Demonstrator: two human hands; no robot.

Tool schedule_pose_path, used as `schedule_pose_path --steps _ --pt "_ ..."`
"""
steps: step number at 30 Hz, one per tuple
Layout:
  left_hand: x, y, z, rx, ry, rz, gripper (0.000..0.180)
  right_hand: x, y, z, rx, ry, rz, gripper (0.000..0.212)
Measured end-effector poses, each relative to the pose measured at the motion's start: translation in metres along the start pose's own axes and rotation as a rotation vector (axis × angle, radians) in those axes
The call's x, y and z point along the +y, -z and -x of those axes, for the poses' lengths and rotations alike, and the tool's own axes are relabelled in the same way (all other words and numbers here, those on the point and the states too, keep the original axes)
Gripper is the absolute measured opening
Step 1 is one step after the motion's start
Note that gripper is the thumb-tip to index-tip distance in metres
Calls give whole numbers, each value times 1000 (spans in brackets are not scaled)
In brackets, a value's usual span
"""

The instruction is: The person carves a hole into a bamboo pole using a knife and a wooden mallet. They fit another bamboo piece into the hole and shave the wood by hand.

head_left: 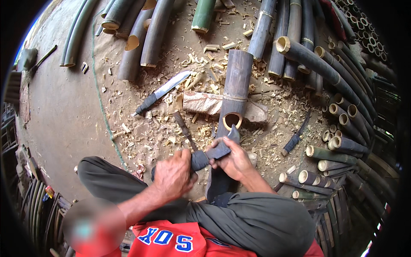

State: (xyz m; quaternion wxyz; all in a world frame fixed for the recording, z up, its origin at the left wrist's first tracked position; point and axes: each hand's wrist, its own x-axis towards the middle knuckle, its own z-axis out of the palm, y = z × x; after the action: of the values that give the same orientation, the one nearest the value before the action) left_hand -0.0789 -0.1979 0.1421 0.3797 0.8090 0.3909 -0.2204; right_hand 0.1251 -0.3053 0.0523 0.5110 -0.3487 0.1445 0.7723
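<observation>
A dark bamboo tube (pixel 236 77) runs lengthwise in front of me, with an oval opening cut in its wall, and the pale cut rim shows. The tube rests across a rough wood block (pixel 201 103). A knife (pixel 220 150) with a cord-wrapped grip and a broad dark blade is held low over the tube, its tip by the opening. My left hand (pixel 173 173) is closed round the grip. My right hand (pixel 234 160) pinches the blade with thumb and fingers. Beside my left hand, a slim tool with a worn handle (pixel 181 123) points away; its lower end is hidden.
A large knife (pixel 165 91) with a bright blade lies left of the block. Another dark-handled knife (pixel 295 139) lies at right. Bamboo tubes (pixel 156 34) lie at the far side; more cut pieces (pixel 346 143) are stacked at right. Shavings cover the ground around the block.
</observation>
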Motion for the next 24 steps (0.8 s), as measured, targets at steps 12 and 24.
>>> schedule_pose_path --steps 12,24 --pt "29 12 -29 -223 70 -59 41 -39 16 5 52 -176 36 35" --pt "11 -114 -13 -27 166 919 70 -59 -18 2 264 -160 670 26"
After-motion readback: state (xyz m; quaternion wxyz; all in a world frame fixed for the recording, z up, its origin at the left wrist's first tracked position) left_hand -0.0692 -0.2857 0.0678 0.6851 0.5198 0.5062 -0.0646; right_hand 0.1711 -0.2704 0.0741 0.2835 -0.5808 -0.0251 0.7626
